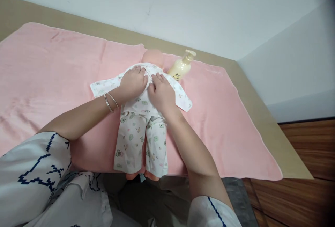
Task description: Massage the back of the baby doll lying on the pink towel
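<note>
A baby doll (pixel 153 57) in white printed pyjamas (pixel 140 139) lies on a pink towel (pixel 52 73), head toward the wall, feet at the near edge. My left hand (pixel 133 82), with bangles on the wrist, rests on the doll's upper chest, fingers curled against the shirt fabric. My right hand (pixel 161 92) lies beside it on the chest, fingers pressed together on the shirt front. Both hands meet at the middle of the shirt. Whether either pinches the cloth is hidden.
A cream pump bottle (pixel 181 67) lies tilted beside the doll's head, just past my right hand. The towel covers a tan table (pixel 264 115) set against a white wall. Wooden floor (pixel 309 171) shows at the right.
</note>
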Action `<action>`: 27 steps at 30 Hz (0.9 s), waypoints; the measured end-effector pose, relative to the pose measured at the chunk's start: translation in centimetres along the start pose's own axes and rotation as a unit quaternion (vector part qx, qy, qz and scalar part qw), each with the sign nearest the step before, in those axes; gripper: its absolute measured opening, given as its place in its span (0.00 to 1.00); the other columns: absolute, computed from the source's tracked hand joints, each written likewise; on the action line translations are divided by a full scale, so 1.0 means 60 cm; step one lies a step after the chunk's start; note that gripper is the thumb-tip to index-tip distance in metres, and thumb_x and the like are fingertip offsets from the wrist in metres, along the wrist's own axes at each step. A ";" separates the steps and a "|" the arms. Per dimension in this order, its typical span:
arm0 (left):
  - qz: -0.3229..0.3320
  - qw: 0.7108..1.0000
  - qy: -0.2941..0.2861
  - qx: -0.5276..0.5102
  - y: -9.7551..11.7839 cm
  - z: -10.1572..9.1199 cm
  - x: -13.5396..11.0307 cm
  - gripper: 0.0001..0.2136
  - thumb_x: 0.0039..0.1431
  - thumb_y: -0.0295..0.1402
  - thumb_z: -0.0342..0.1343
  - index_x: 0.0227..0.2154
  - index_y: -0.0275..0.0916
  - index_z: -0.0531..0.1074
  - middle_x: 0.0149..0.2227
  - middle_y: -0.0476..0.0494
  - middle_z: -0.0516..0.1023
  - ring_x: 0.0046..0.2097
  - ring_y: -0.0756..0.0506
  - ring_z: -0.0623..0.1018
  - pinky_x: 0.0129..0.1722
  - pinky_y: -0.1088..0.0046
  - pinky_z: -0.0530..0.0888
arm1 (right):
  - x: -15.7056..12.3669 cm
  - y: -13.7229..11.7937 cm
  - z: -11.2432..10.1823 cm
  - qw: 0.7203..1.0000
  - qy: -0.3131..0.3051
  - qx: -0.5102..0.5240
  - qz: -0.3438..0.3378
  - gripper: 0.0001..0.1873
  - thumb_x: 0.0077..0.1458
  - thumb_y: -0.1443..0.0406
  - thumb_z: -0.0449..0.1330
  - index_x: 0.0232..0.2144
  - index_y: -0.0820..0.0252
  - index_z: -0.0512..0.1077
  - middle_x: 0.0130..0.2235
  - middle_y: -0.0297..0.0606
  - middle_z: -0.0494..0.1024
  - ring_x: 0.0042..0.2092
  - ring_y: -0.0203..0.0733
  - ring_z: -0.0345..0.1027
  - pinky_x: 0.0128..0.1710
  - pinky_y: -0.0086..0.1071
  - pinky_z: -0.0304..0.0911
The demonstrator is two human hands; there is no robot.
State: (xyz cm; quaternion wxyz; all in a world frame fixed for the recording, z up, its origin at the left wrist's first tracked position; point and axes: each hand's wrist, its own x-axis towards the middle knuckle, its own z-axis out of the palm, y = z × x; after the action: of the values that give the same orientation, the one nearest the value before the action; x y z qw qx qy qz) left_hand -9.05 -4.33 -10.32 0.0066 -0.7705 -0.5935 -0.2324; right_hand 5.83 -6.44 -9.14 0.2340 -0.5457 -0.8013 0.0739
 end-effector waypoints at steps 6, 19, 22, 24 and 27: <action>0.026 0.997 -0.015 0.066 0.059 -0.021 -0.038 0.20 0.67 0.28 0.43 0.54 0.23 0.71 0.56 0.21 0.76 0.61 0.31 0.74 0.62 0.49 0.67 | 0.033 0.056 -0.002 0.997 -0.030 0.067 -0.009 0.28 0.66 0.59 0.51 0.65 0.61 0.63 0.72 0.46 0.55 0.74 0.55 0.41 0.72 0.57 0.43; -0.034 0.997 -0.001 -0.067 0.002 0.009 0.010 0.21 0.68 0.33 0.42 0.58 0.29 0.68 0.63 0.30 0.71 0.66 0.37 0.69 0.68 0.56 0.63 | -0.006 -0.003 -0.002 1.000 -0.004 0.022 -0.020 0.26 0.62 0.66 0.49 0.60 0.67 0.68 0.65 0.51 0.68 0.70 0.61 0.54 0.69 0.59 0.52; -0.019 0.998 0.035 -0.042 0.028 0.015 -0.014 0.22 0.69 0.34 0.41 0.60 0.28 0.66 0.65 0.27 0.68 0.68 0.34 0.65 0.69 0.50 0.61 | 0.016 0.028 0.000 0.999 -0.023 0.049 -0.006 0.26 0.67 0.62 0.46 0.63 0.65 0.66 0.67 0.49 0.65 0.71 0.57 0.52 0.70 0.56 0.51; 0.002 0.998 0.050 -0.027 0.047 0.015 -0.031 0.22 0.70 0.33 0.40 0.60 0.28 0.66 0.65 0.26 0.68 0.68 0.33 0.65 0.68 0.47 0.61 | 0.032 0.054 0.006 0.997 -0.025 0.069 -0.013 0.27 0.70 0.57 0.44 0.65 0.62 0.63 0.70 0.46 0.61 0.73 0.54 0.47 0.72 0.55 0.46; 0.028 0.998 0.054 -0.018 0.059 0.012 -0.042 0.22 0.70 0.33 0.39 0.58 0.28 0.69 0.63 0.26 0.70 0.67 0.32 0.68 0.66 0.47 0.64 | 0.046 0.076 0.013 0.996 -0.024 0.077 -0.028 0.29 0.71 0.53 0.42 0.66 0.59 0.61 0.72 0.45 0.56 0.74 0.53 0.42 0.72 0.56 0.43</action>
State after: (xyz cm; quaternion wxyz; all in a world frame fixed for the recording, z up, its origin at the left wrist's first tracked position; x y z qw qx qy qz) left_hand -6.01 -7.51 -10.92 0.0310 -0.7732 -0.5661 -0.2842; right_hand 8.47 -2.03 -10.74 0.2579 -0.5015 -0.8135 0.1424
